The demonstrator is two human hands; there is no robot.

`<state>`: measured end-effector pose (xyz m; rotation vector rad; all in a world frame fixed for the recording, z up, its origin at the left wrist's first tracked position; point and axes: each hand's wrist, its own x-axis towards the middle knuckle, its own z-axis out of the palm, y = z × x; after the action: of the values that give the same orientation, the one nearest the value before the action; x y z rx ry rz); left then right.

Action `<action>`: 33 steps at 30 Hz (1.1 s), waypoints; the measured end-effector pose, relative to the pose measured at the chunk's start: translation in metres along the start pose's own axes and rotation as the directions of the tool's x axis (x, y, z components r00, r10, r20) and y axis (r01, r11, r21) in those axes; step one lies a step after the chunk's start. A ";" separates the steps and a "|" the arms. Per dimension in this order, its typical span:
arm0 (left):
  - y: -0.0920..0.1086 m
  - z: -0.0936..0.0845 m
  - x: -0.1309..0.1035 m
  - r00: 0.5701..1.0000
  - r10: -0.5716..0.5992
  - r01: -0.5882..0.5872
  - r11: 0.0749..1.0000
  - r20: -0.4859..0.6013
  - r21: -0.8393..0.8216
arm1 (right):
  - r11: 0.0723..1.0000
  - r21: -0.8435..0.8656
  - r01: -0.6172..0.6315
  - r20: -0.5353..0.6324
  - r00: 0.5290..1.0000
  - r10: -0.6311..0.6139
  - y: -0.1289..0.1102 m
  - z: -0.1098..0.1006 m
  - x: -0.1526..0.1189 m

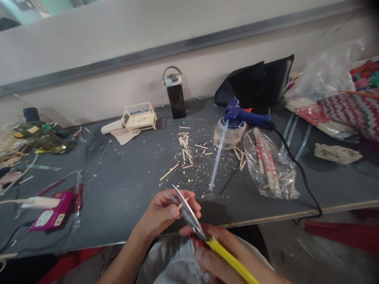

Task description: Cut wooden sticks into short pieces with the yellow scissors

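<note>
My left hand (167, 211) pinches a short, pale wooden stick (182, 204) between thumb and fingers, above the table's front edge. In my right hand (217, 250) is a pair of scissors (192, 225) with a yellow and red handle. Its blades are parted and point up and away, lying across the stick; whether they touch it I cannot tell. Beyond my hands, several cut stick pieces (184, 152) and small chips lie scattered on the dark table. A small frame made of sticks (139, 118) stands farther back on the left.
A blue glue gun (245, 115) rests on a round clear jar (229, 136), its cord (291, 157) trailing right. Nearby lies a plastic bag of sticks (271, 169). A black bottle (175, 94) stands by the wall. At left are a magenta box (55, 213) and a green bottle (41, 138).
</note>
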<state>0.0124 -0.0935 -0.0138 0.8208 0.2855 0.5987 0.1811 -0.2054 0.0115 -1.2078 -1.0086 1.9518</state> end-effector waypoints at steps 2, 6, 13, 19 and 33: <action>0.000 0.000 0.000 1.000 -0.004 0.004 1.000 -0.004 0.001 | 1.000 0.003 -0.005 -0.009 1.000 0.005 0.002 0.000 0.000; 0.001 0.001 0.000 1.000 -0.004 0.004 1.000 -0.018 0.015 | 1.000 0.004 0.022 -0.022 1.000 -0.022 0.005 0.000 -0.001; 0.003 0.003 0.000 0.999 -0.008 0.009 0.999 -0.033 0.043 | 0.999 0.003 0.032 -0.027 0.999 -0.032 0.005 0.002 -0.001; 0.005 0.003 0.000 0.999 -0.002 0.005 0.998 -0.052 0.055 | 1.000 -0.002 0.004 -0.019 1.000 -0.005 0.002 0.002 -0.001; 0.005 0.003 0.002 0.999 -0.008 0.011 0.998 -0.044 0.066 | 0.996 0.070 -0.063 -0.036 0.997 0.065 0.000 0.003 0.000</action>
<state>0.0133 -0.0917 -0.0087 0.8706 0.3509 0.6016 0.1785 -0.2061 0.0127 -1.2486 -0.8859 1.9879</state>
